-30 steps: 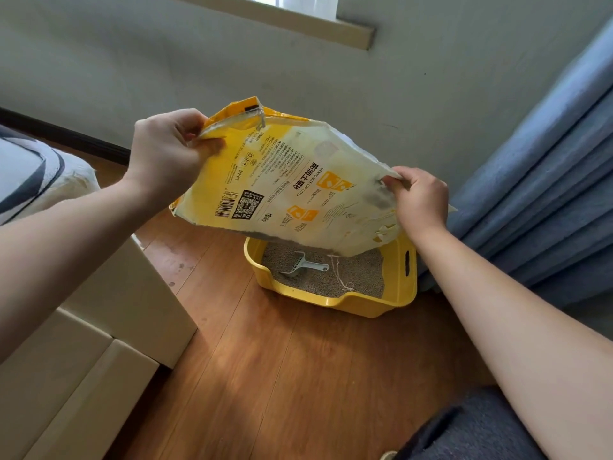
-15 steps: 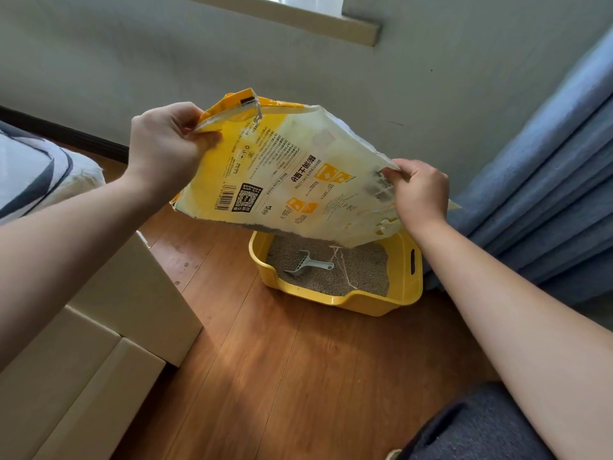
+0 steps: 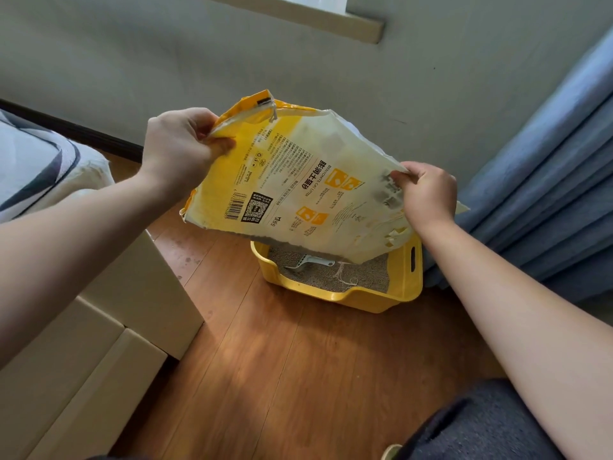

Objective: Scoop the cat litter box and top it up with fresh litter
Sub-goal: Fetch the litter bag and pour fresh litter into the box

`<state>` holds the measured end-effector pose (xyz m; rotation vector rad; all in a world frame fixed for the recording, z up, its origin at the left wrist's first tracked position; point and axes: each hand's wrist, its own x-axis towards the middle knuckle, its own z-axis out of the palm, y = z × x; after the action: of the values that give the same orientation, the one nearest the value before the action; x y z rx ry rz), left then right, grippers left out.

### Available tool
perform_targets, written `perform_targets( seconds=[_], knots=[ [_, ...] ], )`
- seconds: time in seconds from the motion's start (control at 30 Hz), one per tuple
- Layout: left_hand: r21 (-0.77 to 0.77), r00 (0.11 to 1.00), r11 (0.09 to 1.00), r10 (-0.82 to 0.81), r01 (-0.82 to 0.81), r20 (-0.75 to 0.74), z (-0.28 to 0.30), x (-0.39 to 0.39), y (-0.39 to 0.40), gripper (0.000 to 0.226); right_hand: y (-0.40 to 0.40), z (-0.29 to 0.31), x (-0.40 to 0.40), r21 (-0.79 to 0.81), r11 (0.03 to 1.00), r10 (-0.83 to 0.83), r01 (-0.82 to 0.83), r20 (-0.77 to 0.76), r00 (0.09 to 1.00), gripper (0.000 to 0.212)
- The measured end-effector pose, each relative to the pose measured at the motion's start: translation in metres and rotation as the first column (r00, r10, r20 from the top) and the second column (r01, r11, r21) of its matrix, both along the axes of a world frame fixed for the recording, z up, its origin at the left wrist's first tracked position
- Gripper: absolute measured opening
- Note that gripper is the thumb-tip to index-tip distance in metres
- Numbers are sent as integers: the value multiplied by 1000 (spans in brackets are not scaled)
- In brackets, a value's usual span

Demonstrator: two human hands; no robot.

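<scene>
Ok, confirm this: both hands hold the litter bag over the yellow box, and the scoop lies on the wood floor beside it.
Not quite. The head view shows the scoop lying on the litter inside the yellow box, not on the floor. The left hand and right hand do hold the litter bag over it.

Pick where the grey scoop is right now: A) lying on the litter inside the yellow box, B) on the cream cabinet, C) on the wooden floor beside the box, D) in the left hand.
A: the scoop lies on the grey litter inside the yellow box, partly hidden by the litter bag that both hands hold above it.
</scene>
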<state>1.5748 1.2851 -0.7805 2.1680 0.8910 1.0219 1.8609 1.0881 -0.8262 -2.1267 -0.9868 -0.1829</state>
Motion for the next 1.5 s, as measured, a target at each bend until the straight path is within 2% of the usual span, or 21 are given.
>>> perform_targets(
  seconds=[0.23,0.63,1.0,1.23,1.4,1.5],
  knots=[
    [39,1000,999,-21,22,-21,-2,0,-6,19,-8,0,1,-70,998,0,-5,-72,997,19],
    [91,1000,995,31,-30,-2,5,-1,1,22,4,3,-4,-17,999,30,-34,-208,978,18],
    [77,998,995,65,-65,2,4,0,7,17,10,1,-5,58,998,41,-34,-137,990,19],
    [-7,986,999,31,-33,-162,-3,4,11,11,7,3,1,47,998,42,-38,-84,996,18],
    [-122,922,992,-20,-30,-387,-8,5,14,10,6,8,-3,21,997,76,-75,-36,996,16],
    [-173,881,985,-76,-7,-468,-7,4,15,11,7,13,-8,6,993,121,-122,7,993,16]
  ],
)
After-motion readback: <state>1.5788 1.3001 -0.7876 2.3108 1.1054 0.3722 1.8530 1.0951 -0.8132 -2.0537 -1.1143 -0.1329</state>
